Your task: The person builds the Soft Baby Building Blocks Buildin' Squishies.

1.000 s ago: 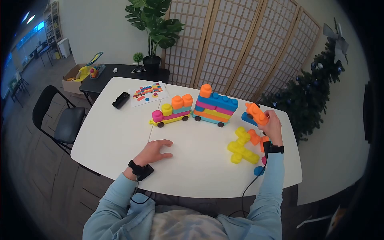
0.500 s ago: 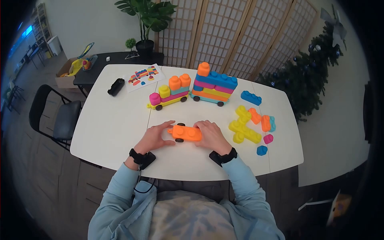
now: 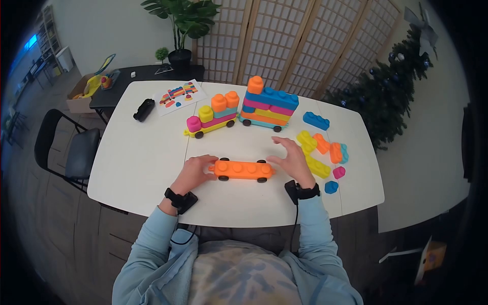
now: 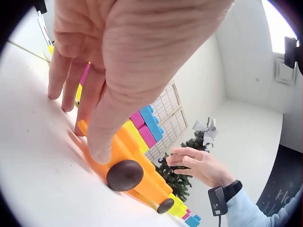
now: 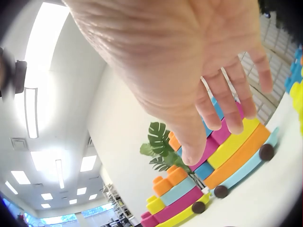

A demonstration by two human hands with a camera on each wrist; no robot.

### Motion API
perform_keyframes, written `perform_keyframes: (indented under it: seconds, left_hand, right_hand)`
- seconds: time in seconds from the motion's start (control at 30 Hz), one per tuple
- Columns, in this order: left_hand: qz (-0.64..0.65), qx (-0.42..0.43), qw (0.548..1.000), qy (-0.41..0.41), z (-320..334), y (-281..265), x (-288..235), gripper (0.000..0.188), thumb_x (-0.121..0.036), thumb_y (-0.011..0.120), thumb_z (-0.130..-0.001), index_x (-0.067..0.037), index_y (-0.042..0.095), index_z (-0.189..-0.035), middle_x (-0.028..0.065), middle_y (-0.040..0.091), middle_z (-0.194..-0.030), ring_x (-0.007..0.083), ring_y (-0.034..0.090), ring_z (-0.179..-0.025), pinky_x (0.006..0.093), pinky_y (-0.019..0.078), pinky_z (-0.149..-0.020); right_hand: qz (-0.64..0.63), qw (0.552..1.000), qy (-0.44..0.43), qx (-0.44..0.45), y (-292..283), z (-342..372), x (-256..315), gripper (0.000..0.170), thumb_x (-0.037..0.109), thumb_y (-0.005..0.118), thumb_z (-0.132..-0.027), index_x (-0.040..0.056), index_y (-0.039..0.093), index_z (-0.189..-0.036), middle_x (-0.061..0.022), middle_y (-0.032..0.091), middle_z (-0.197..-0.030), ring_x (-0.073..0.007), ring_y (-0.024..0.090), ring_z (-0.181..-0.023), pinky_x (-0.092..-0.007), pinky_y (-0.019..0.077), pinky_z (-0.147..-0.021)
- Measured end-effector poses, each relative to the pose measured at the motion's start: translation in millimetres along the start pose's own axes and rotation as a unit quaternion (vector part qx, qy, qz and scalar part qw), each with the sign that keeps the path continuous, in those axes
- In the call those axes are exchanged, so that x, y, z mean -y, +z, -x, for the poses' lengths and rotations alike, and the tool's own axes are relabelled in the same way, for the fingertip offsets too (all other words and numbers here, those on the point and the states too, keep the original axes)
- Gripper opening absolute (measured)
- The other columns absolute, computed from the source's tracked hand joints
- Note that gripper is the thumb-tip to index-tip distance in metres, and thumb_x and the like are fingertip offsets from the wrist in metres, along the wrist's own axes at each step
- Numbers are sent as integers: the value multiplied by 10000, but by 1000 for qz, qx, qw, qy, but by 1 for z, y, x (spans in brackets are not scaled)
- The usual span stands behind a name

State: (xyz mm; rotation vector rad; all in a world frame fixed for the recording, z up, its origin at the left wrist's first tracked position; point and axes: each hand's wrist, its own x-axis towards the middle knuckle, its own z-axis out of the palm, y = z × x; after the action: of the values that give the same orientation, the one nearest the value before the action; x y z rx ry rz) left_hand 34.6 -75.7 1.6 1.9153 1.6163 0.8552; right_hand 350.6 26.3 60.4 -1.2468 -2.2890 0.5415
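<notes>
An orange toy wagon base [image 3: 243, 170] with studs on top and dark wheels stands lengthwise on the table before me. My left hand [image 3: 193, 173] pinches its left end; in the left wrist view the thumb [image 4: 102, 142] lies on the near side and a finger reaches around the end. My right hand [image 3: 296, 161] is spread beside the right end, holding nothing, with its fingers loosely extended. Behind the base stand a yellow wagon [image 3: 213, 124] with pink, yellow, teal and orange blocks, and a taller teal wagon [image 3: 267, 108] stacked with mostly blue, pink, yellow and orange blocks.
Loose blocks lie on the right: a long blue block [image 3: 316, 121], yellow blocks [image 3: 318, 166], orange ones [image 3: 321, 144], a pink one [image 3: 339, 173] and a small blue one [image 3: 331, 187]. At the back left are a printed picture sheet [image 3: 178, 97] and a black object [image 3: 144, 110].
The right hand brought the orange wagon base from the right side to the table's front middle, then let go and drew back right. The left hand has closed in on its left end.
</notes>
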Motion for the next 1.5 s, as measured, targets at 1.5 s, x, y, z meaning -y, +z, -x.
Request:
perform_keyframes:
  seconds: [1.5]
  left_hand:
    - [51, -30, 996, -69, -3, 1, 6, 160, 10, 781, -832, -2, 689, -961, 131, 762, -954, 307, 746, -927, 360, 591, -860]
  right_hand:
    - [219, 956, 130, -146, -105, -91, -195, 618, 39, 731, -836, 106, 576, -1431, -185, 614, -1376, -388, 612, -1242, -466, 521, -1050]
